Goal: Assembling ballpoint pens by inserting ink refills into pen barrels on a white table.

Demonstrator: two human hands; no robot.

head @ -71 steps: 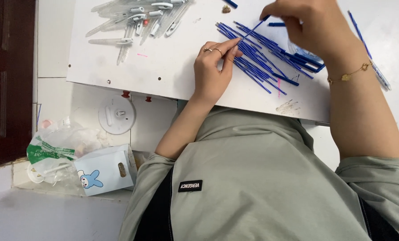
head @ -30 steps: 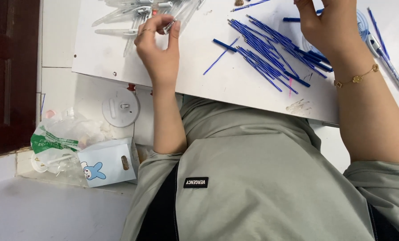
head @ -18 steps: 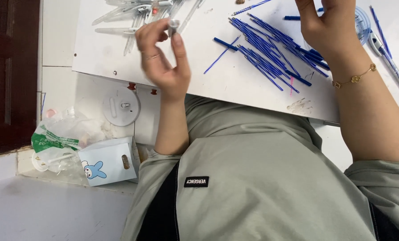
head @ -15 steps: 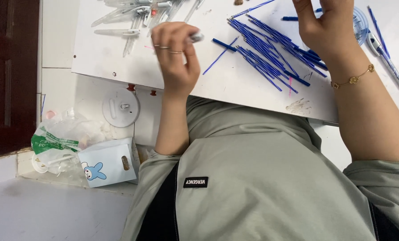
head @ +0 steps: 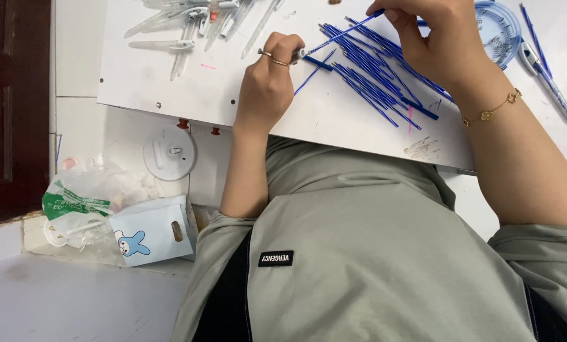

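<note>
At far left we see a crumpled clear plastic bag (head: 83, 190) and a small pale blue carton with a rabbit picture (head: 155, 231) on the floor. Above, clear plastic pen barrels (head: 188, 22) lie on the white board (head: 163, 82). Our left hand (head: 267, 88) curls closed, pinching a clear pen barrel end (head: 298, 54). A thin blue ink refill (head: 340, 35) runs from it to our right hand (head: 442, 41), whose fingertips pinch its far end above the heap of blue refills (head: 378, 82).

Left of the shirt (head: 372, 253), 1 pale-blue carton (head: 153, 231) touches 1 clear, green-printed bag (head: 83, 196); a black label (head: 276, 258) sits on the shirt.
</note>
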